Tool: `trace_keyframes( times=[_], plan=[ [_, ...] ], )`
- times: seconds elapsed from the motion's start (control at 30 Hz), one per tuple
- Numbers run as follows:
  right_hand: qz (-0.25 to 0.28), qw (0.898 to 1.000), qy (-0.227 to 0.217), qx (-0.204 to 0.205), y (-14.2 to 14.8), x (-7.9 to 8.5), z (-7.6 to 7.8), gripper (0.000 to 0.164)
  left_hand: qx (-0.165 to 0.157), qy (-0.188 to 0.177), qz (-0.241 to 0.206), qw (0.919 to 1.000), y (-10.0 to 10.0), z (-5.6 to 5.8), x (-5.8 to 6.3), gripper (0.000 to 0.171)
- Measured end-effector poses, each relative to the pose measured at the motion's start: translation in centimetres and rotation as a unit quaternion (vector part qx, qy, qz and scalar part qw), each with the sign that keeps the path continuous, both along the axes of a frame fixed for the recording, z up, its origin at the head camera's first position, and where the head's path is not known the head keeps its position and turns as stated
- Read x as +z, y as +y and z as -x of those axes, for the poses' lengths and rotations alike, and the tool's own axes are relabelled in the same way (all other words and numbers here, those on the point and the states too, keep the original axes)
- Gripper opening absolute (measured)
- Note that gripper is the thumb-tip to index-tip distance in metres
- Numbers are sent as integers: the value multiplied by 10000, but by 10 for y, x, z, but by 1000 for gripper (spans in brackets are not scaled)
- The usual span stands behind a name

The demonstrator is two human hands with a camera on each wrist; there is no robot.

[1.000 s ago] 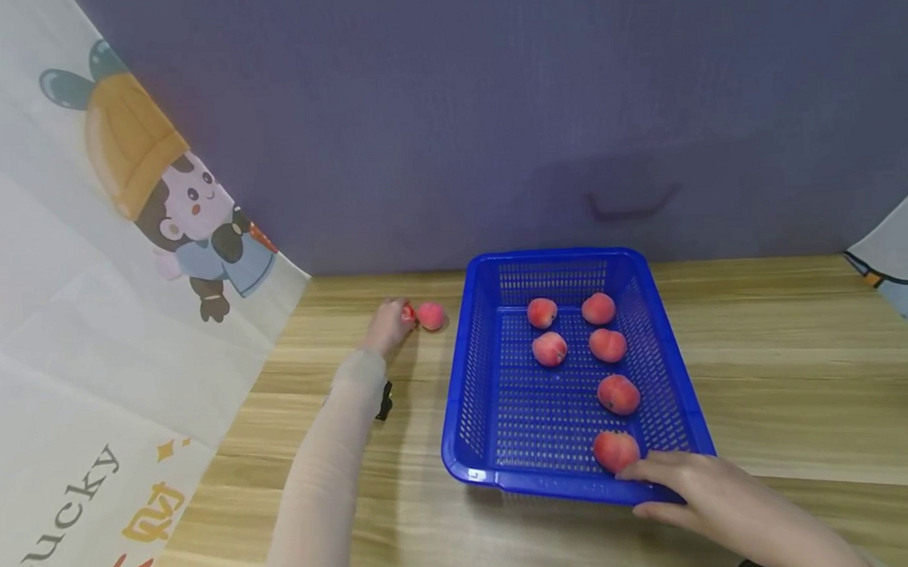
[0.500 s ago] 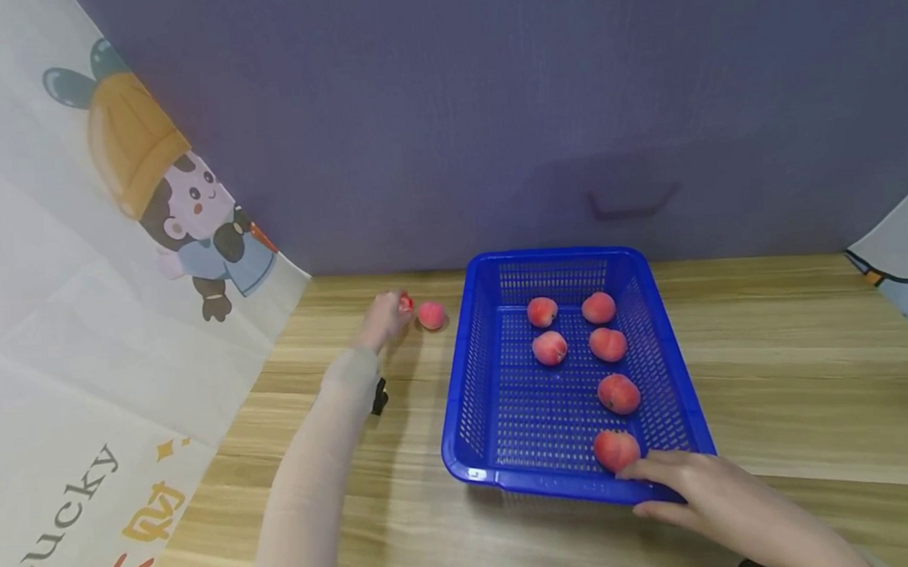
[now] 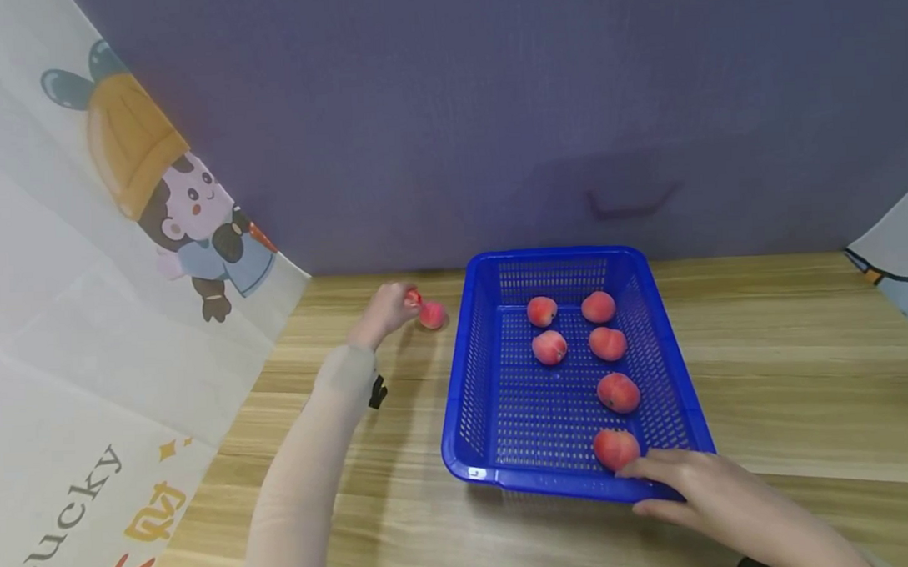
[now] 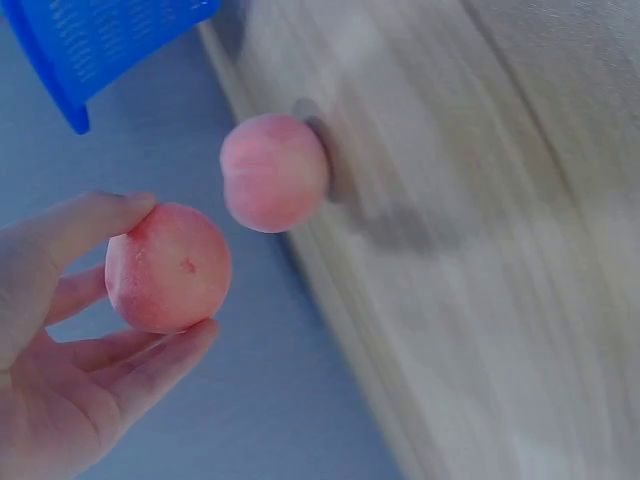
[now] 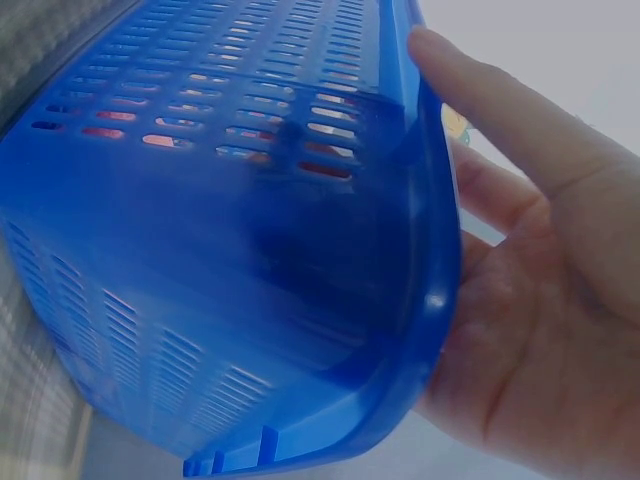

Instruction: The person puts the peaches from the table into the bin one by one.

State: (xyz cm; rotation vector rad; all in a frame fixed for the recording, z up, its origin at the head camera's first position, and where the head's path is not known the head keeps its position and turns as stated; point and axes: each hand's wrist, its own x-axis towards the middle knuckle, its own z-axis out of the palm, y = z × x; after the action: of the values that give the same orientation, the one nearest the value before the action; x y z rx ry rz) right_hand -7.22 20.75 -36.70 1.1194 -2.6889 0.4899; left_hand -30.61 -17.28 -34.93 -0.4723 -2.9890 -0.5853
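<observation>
My left hand (image 3: 387,309) holds a red-pink peach (image 4: 170,268) between thumb and fingers, raised off the table. Beside it a second peach (image 4: 274,173) lies on the wood, left of the basket. The blue plastic basket (image 3: 459,438) has slotted walls and contains several peaches; one of them (image 3: 616,450) is at the near right corner. Over that corner's rim, my right hand (image 3: 705,496) grips the basket with the thumb outside and the fingers on the inner side. In the head view the left fingers partly hide the held peach.
The light wooden table (image 3: 787,372) ends at a dark blue-grey panel (image 3: 389,136) behind the basket. A white printed cloth (image 3: 73,330) hangs along the left side. At the far right edge runs a black cable (image 3: 900,281).
My left hand first draws slightly left and up with the peach, then comes a little right, above the peach on the table. The right hand and basket stay put.
</observation>
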Motion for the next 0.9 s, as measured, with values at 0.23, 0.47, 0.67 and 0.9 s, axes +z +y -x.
trace_keyframes(
  times=[0.23, 0.47, 0.67, 0.9],
  plan=[
    [123, 9997, 180, 96, 1, 0, 0, 25, -200, -25, -1, 9998, 9, -6, 13, 40],
    [92, 9998, 190, 66, 0, 1, 0, 26, -426, 1, 62, 9991, 20, -12, 27, 36],
    [156, 9997, 148, 112, 0, 1, 0, 25, -498, -66, 250, 9984, 29, -18, 40, 37],
    [228, 9990, 353, 137, 1, 0, 1, 26, -715, 39, 368, 9968, 40, -23, 52, 34]
  ],
)
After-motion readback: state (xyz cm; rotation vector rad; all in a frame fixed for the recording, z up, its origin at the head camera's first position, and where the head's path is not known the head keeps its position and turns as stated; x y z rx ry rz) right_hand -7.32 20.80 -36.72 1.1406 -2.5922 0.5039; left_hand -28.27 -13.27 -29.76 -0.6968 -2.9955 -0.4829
